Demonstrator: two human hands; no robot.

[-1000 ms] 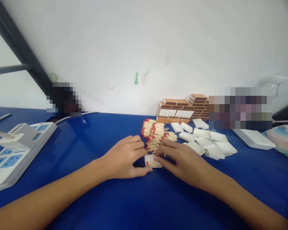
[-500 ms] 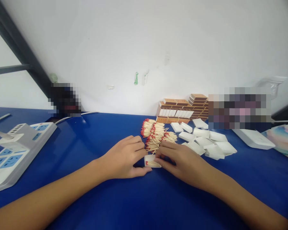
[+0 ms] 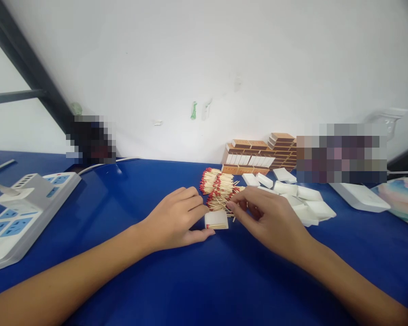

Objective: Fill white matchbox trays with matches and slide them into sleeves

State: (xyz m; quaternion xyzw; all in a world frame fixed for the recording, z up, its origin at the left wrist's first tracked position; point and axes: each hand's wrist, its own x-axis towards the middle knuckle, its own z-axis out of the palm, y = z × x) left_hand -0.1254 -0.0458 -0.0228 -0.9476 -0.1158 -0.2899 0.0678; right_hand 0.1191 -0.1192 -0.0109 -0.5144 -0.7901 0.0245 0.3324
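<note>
A small white matchbox tray (image 3: 216, 220) with a few red-tipped matches in it lies on the blue table (image 3: 197, 280). My left hand (image 3: 177, 219) rests beside it, thumb and fingers curled against the tray's left end. My right hand (image 3: 268, 217) hovers just right of the tray, its fingertips pinched at the edge of the pile of loose matches (image 3: 217, 188). I cannot make out whether matches are between those fingers.
Several empty white trays (image 3: 299, 201) lie right of the pile. Brown matchbox sleeves (image 3: 258, 154) are stacked against the white wall. A white and blue power strip (image 3: 20, 213) sits at the left. A white flat device (image 3: 360, 197) and a colourful item (image 3: 403, 194) lie at the far right.
My right hand has lifted off the tray and moved up and right to the match pile. The tray now shows fully. My left hand has barely moved.
</note>
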